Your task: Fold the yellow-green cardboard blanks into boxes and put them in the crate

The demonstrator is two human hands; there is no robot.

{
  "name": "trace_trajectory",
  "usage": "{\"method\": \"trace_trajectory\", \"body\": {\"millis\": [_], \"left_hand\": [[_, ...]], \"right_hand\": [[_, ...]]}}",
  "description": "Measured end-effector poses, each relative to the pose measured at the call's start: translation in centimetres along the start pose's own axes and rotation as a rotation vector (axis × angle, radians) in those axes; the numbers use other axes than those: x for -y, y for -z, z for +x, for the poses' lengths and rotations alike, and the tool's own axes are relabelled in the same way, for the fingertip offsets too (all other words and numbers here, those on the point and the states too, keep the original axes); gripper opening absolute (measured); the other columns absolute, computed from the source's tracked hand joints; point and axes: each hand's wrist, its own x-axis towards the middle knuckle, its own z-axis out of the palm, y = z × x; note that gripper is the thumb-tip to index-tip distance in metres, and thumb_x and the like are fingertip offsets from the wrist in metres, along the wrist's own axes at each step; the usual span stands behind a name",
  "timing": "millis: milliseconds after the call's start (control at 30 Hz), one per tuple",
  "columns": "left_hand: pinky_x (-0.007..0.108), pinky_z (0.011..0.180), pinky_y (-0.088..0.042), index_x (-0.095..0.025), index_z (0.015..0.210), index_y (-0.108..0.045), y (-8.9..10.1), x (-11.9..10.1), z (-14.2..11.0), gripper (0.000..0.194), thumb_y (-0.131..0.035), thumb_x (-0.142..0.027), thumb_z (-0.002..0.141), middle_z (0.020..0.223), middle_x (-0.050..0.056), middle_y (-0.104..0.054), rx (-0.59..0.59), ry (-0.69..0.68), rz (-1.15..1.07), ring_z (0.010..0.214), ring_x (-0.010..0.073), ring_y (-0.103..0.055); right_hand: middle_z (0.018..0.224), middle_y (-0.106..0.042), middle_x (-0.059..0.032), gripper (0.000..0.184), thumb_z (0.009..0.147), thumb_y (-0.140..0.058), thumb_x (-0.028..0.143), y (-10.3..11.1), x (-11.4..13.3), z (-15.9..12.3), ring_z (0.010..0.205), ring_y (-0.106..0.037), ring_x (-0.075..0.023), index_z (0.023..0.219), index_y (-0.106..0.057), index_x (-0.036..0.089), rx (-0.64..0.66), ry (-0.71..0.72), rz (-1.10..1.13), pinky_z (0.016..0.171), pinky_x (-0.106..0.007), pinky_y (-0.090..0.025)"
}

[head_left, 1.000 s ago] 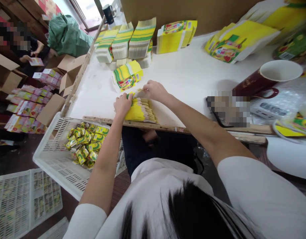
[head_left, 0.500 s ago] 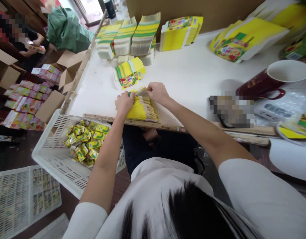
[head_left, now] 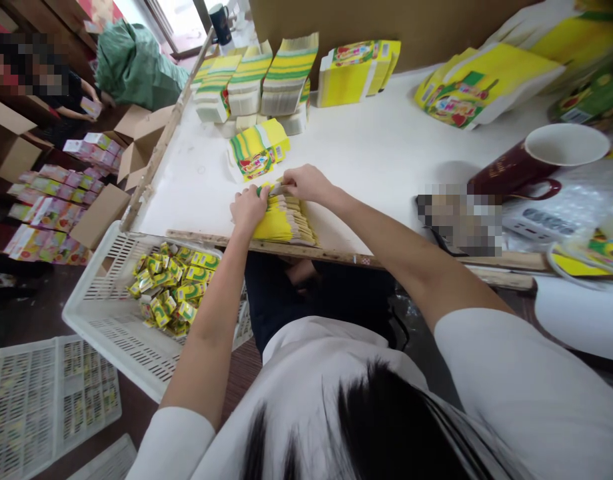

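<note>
A fanned row of flat yellow cartons [head_left: 276,223] lies at the table's front edge. My left hand [head_left: 249,208] is closed around the far left end of the row, with a small green object, hard to make out, by the fingertips. At the row's far end my right hand [head_left: 306,183] pinches the edge of a carton, fingers pressed together. Just beyond both hands rests a small stack of yellow and green cartons [head_left: 259,152] with fruit printed on it.
Stacked cartons [head_left: 289,73] stand at the back, with more yellow cartons [head_left: 481,87] on the right. A maroon mug [head_left: 526,163] stands near a phone-like item. Below left, a white crate [head_left: 101,300] holds small yellow boxes [head_left: 174,287]. A co-worker [head_left: 81,97] is at far left.
My right hand has shifted slightly left along the far end of the row, closer to my left hand. My left hand stays in place. The co-worker's hands have moved.
</note>
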Motion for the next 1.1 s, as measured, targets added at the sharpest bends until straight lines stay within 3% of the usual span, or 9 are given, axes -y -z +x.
{"method": "trace_trajectory", "body": {"millis": [200, 500, 633, 733, 933, 1100], "left_hand": [[0.048, 0.1, -0.045, -0.027, 0.123, -0.058, -0.1, 0.1, 0.0, 0.052, -0.023, -0.057, 0.099, 0.136, 0.012, -0.063, -0.01, -0.006, -0.005, 0.127, 0.033, -0.051], [0.049, 0.101, -0.045, -0.025, 0.124, -0.057, -0.2, 0.1, 0.1, 0.054, -0.027, -0.061, 0.097, 0.136, 0.013, -0.062, -0.01, -0.021, -0.009, 0.128, 0.0342, -0.05], [0.049, 0.1, -0.045, -0.024, 0.125, -0.057, -0.2, 0.1, 0.1, 0.057, -0.028, -0.064, 0.096, 0.136, 0.014, -0.061, -0.002, -0.022, -0.012, 0.128, 0.0349, -0.05], [0.048, 0.1, -0.046, -0.025, 0.125, -0.056, -0.2, 0.2, 0.1, 0.055, -0.029, -0.063, 0.095, 0.136, 0.013, -0.062, 0.001, -0.022, -0.01, 0.127, 0.0341, -0.05], [0.047, 0.102, -0.045, -0.026, 0.126, -0.055, -0.1, 0.1, 0.1, 0.056, -0.032, -0.065, 0.093, 0.137, 0.012, -0.061, 0.006, -0.023, 0.012, 0.129, 0.0331, -0.049], [0.049, 0.102, -0.045, -0.026, 0.126, -0.055, 0.0, 0.1, 0.0, 0.052, -0.038, -0.061, 0.092, 0.136, 0.013, -0.061, 0.017, -0.028, -0.006, 0.129, 0.0341, -0.049]], "right_hand": [[0.094, -0.079, -0.0061, 0.031, 0.08, -0.056, 0.019, 0.4, -0.1, 1.7, 0.091, -0.066, -0.026, 0.097, -0.082, 0.021, 0.096, 0.054, -0.116, 0.081, -0.036, -0.043], [0.106, -0.077, -0.0065, 0.032, 0.086, -0.053, 0.02, -0.2, -0.6, 2.2, 0.097, -0.066, -0.0233, 0.107, -0.077, 0.017, 0.16, 0.016, 0.015, 0.083, -0.031, -0.044], [0.11, -0.075, -0.0072, 0.032, 0.084, -0.058, 0.024, -0.5, -1.0, 1.8, 0.096, -0.065, -0.0233, 0.111, -0.073, 0.017, 0.258, 0.054, 0.129, 0.081, -0.031, -0.045], [0.112, -0.074, -0.0081, 0.032, 0.082, -0.06, 0.026, -0.7, -1.7, 1.5, 0.099, -0.065, -0.025, 0.109, -0.072, 0.017, 0.258, 0.032, 0.18, 0.085, -0.033, -0.047], [0.13, -0.066, -0.0174, 0.052, 0.075, -0.062, 0.015, -1.7, -1.4, 0.9, 0.112, -0.062, -0.0297, 0.127, -0.059, 0.012, 0.262, -0.026, 0.235, 0.093, -0.038, -0.048], [0.126, -0.068, -0.015, 0.043, 0.077, -0.06, 0.016, -1.5, -1.0, 0.8, 0.11, -0.062, -0.0268, 0.12, -0.06, 0.013, 0.282, -0.008, 0.304, 0.093, -0.035, -0.049]]}}
